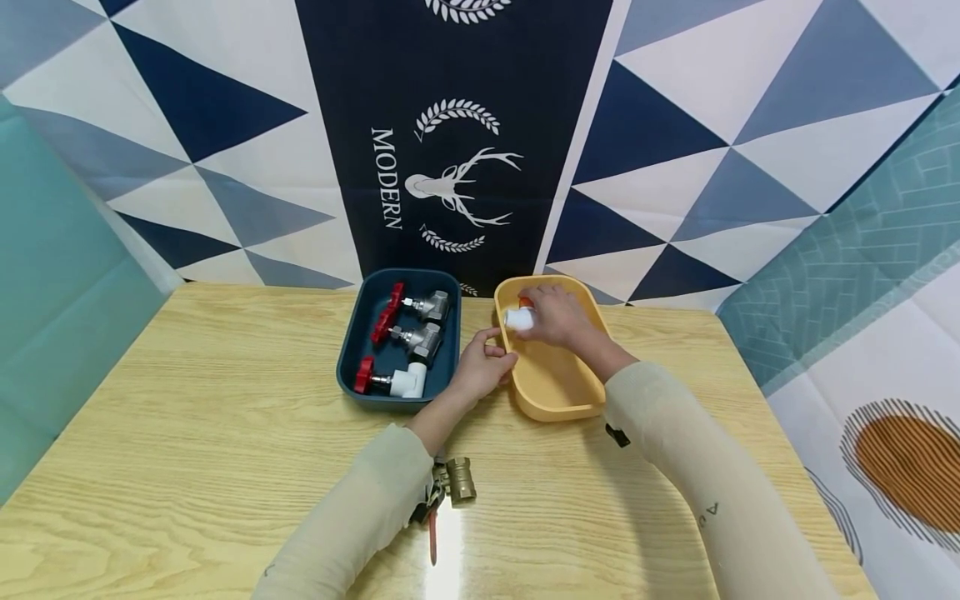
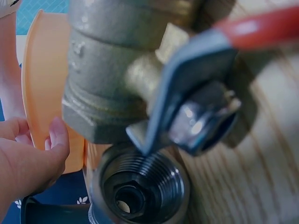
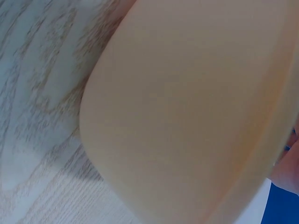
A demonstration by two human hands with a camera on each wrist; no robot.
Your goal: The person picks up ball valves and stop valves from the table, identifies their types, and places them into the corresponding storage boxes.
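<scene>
Leftmost on the tabletop (image 1: 187, 458), the dark blue bin (image 1: 367, 308) holds an upper metal valve (image 1: 431, 307), a lower metal valve (image 1: 420, 340) and a white elbow valve (image 1: 408, 382). Next, the left hand (image 1: 483, 367) touches the left wall of the yellow bin (image 1: 555, 379), fingers loose rather than clenched; a light, steady brace there should keep the bin from sliding. The brass valve (image 1: 461, 482) lies by the left sleeve (image 1: 360, 508), which is best kept clear of its red lever (image 1: 432, 537). Over the yellow bin, near its left rim, the right hand (image 1: 555, 317) has its grip closed on the white fitting (image 1: 519, 319); moving that smoothly past the rim, and loosening only once it is supported, seems soundest.

The left wrist view shows a nut (image 2: 196, 119) on the lever and a threaded socket (image 2: 145, 186), neither clear from the head. The right wrist view shows the yellow bin's outer wall but misses the white fitting, visible only from the head.
</scene>
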